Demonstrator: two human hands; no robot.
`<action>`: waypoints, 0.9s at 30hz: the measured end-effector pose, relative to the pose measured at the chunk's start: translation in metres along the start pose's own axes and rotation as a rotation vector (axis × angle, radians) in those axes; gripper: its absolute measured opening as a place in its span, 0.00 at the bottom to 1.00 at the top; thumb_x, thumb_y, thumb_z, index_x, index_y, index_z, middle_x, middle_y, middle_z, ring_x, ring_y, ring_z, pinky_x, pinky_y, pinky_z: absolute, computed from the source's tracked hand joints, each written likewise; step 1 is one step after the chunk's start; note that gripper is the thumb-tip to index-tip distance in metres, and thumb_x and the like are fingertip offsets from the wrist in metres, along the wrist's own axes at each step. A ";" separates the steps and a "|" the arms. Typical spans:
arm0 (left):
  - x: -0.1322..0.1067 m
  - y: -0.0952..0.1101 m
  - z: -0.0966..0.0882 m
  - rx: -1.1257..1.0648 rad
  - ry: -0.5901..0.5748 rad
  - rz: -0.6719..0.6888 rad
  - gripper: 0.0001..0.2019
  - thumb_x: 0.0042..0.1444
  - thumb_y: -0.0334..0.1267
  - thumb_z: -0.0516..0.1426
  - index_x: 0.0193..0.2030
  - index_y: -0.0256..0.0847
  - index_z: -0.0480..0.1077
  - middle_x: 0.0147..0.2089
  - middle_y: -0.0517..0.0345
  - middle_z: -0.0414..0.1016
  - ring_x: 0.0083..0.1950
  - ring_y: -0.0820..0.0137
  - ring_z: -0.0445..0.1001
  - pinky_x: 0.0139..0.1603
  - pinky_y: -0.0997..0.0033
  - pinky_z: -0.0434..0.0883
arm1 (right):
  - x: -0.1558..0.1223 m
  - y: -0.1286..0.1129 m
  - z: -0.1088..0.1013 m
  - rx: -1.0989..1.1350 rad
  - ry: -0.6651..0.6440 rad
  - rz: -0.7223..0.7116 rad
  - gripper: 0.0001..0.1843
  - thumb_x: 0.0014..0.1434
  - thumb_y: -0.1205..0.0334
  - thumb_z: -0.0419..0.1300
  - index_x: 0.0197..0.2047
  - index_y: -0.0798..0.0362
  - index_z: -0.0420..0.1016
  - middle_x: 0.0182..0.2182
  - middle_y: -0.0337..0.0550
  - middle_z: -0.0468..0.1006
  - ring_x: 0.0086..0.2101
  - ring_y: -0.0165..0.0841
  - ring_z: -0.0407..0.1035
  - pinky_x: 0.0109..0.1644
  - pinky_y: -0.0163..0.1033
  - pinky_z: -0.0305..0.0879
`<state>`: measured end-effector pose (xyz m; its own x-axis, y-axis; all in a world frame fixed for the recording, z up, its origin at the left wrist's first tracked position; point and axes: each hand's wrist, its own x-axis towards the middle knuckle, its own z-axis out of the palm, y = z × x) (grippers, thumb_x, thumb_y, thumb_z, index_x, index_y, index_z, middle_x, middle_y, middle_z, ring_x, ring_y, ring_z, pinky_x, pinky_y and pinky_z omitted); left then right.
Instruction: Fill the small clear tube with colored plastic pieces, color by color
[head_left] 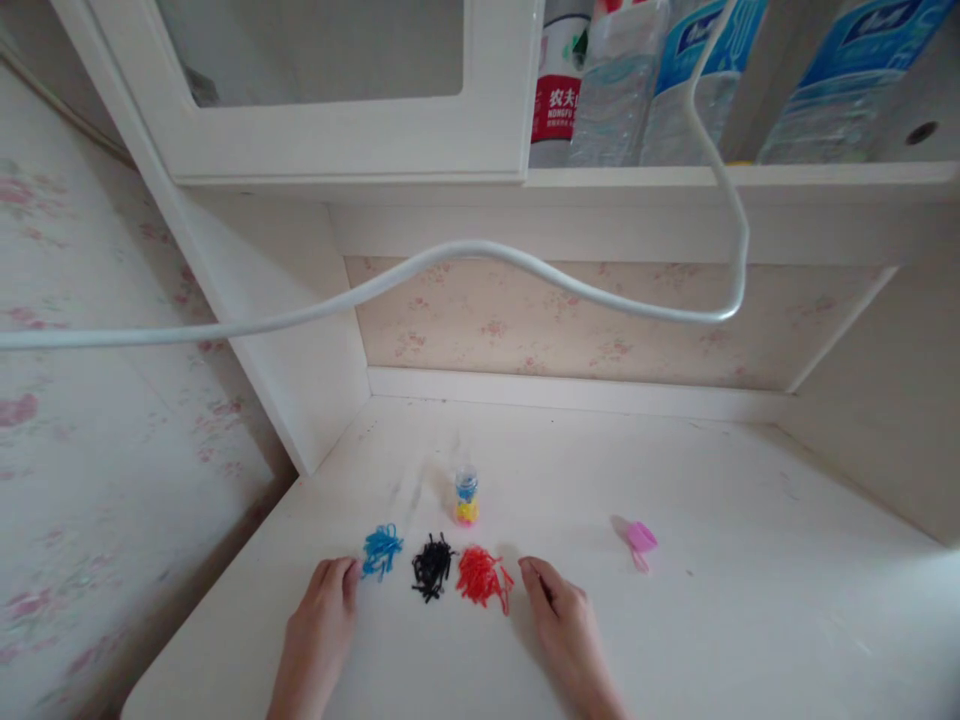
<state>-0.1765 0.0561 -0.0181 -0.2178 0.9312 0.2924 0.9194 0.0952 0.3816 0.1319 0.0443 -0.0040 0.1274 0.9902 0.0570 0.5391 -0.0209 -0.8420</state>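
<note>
Three small piles of what look like rubber bands lie in a row on the white tabletop (720,630): a blue pile (382,551), a black pile (433,567) and a red pile (482,577). Just left of the blue pile is my left hand (322,615), thumb and fingers pressed together at its edge. My right hand (559,610) is to the right of the red pile, a small gap away, its fingers curled in a pinch. Whatever either pinch holds is too small to make out. Behind the piles stands a small clear bottle (466,498) with blue, yellow and pink contents.
A pink object like a cap (642,540) lies on the tabletop to the right. A white cable (480,250) crosses the view in front of the cabinet (360,145). Water bottles (619,95) stand on the shelf above. Floral wallpaper covers the left wall.
</note>
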 end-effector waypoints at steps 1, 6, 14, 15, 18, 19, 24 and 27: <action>0.002 0.000 0.000 0.003 0.009 -0.008 0.16 0.62 0.44 0.43 0.39 0.41 0.69 0.42 0.53 0.75 0.41 0.65 0.76 0.37 0.69 0.70 | -0.001 0.000 0.000 -0.029 -0.015 -0.006 0.23 0.64 0.45 0.44 0.40 0.47 0.76 0.34 0.42 0.80 0.34 0.34 0.74 0.37 0.31 0.63; 0.014 0.012 -0.008 0.059 0.049 -0.067 0.17 0.63 0.44 0.41 0.38 0.40 0.67 0.41 0.50 0.74 0.42 0.63 0.75 0.40 0.66 0.69 | -0.004 -0.002 -0.002 -0.135 -0.064 -0.037 0.23 0.65 0.46 0.40 0.43 0.45 0.74 0.34 0.41 0.80 0.35 0.35 0.74 0.37 0.32 0.62; 0.024 0.053 -0.022 -0.011 0.108 -0.003 0.13 0.62 0.43 0.44 0.38 0.42 0.67 0.41 0.54 0.73 0.42 0.66 0.74 0.39 0.69 0.68 | -0.006 -0.006 -0.005 -0.268 -0.091 -0.077 0.24 0.66 0.48 0.38 0.46 0.44 0.72 0.35 0.41 0.81 0.34 0.35 0.75 0.33 0.33 0.60; 0.025 0.059 -0.024 -0.042 0.110 0.005 0.13 0.62 0.43 0.45 0.39 0.42 0.67 0.41 0.55 0.73 0.41 0.66 0.74 0.39 0.69 0.68 | -0.006 -0.007 -0.005 -0.277 -0.092 -0.078 0.24 0.66 0.48 0.38 0.46 0.44 0.72 0.35 0.41 0.81 0.33 0.35 0.75 0.33 0.33 0.60; 0.032 0.081 -0.030 -0.154 0.118 0.039 0.14 0.62 0.45 0.45 0.38 0.41 0.68 0.40 0.55 0.73 0.39 0.67 0.73 0.38 0.70 0.68 | -0.006 -0.009 -0.006 -0.288 -0.089 -0.087 0.24 0.67 0.49 0.38 0.46 0.44 0.72 0.34 0.41 0.81 0.33 0.35 0.75 0.32 0.33 0.59; 0.034 0.089 -0.031 -0.194 0.120 0.054 0.14 0.62 0.45 0.46 0.38 0.41 0.68 0.39 0.54 0.73 0.38 0.68 0.73 0.38 0.70 0.68 | -0.006 -0.009 -0.006 -0.287 -0.086 -0.091 0.24 0.67 0.49 0.38 0.46 0.44 0.73 0.33 0.41 0.81 0.32 0.35 0.75 0.32 0.33 0.59; 0.049 0.133 -0.035 -0.366 0.154 0.142 0.15 0.61 0.47 0.47 0.38 0.40 0.69 0.38 0.55 0.74 0.34 0.70 0.71 0.37 0.71 0.68 | -0.006 -0.006 -0.004 -0.292 -0.065 -0.102 0.24 0.67 0.49 0.38 0.45 0.46 0.74 0.32 0.42 0.81 0.31 0.35 0.75 0.31 0.33 0.59; 0.058 0.154 -0.033 -0.421 0.166 0.185 0.15 0.61 0.46 0.48 0.38 0.39 0.70 0.38 0.55 0.74 0.33 0.71 0.70 0.37 0.72 0.67 | -0.005 -0.006 -0.005 -0.288 -0.062 -0.100 0.24 0.67 0.49 0.38 0.45 0.45 0.73 0.32 0.42 0.81 0.32 0.34 0.75 0.31 0.32 0.59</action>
<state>-0.0581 0.1131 0.0862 -0.1439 0.8471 0.5116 0.7427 -0.2492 0.6216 0.1319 0.0391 0.0031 0.0156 0.9957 0.0911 0.7614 0.0472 -0.6466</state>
